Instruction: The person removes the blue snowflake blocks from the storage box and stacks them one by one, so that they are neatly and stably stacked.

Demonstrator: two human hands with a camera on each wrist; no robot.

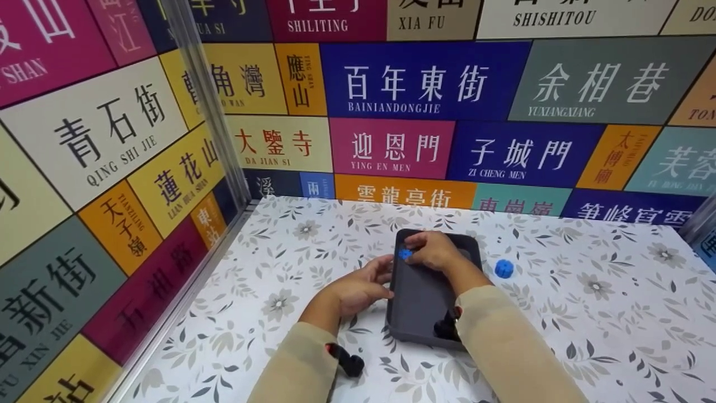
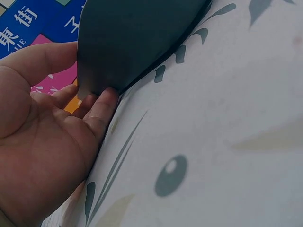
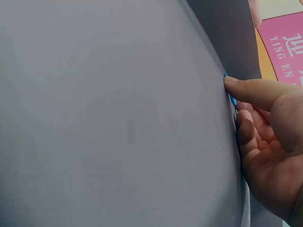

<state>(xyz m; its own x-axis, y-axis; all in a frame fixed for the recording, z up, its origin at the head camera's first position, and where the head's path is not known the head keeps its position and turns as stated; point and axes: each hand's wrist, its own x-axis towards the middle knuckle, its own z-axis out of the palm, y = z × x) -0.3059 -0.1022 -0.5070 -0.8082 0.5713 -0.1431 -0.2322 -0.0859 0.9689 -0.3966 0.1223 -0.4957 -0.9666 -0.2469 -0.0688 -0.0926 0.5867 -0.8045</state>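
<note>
A dark grey rectangular tray [image 1: 425, 302] with raised walls lies on the table. My right hand [image 1: 439, 252] reaches over it and pinches a small blue ridged piece [image 1: 405, 254] low in its far left corner. In the right wrist view, the thumb of the right hand [image 3: 272, 137] touches the blue piece [image 3: 232, 98], which is mostly hidden. Against the tray's left wall rests my left hand [image 1: 358, 288]; in the left wrist view, the left hand's [image 2: 52, 118] fingers and thumb touch the outer wall [image 2: 132, 42]. Another blue ridged piece [image 1: 504, 268] stands right of the tray.
A white cloth with grey leaves and flowers covers the table [image 1: 593, 313]. Behind and to the left stand colourful panels [image 1: 425, 81] with printed place names. A metal corner post [image 1: 215, 112] rises at the back left. Each wrist bears a small dark camera [image 1: 349, 361].
</note>
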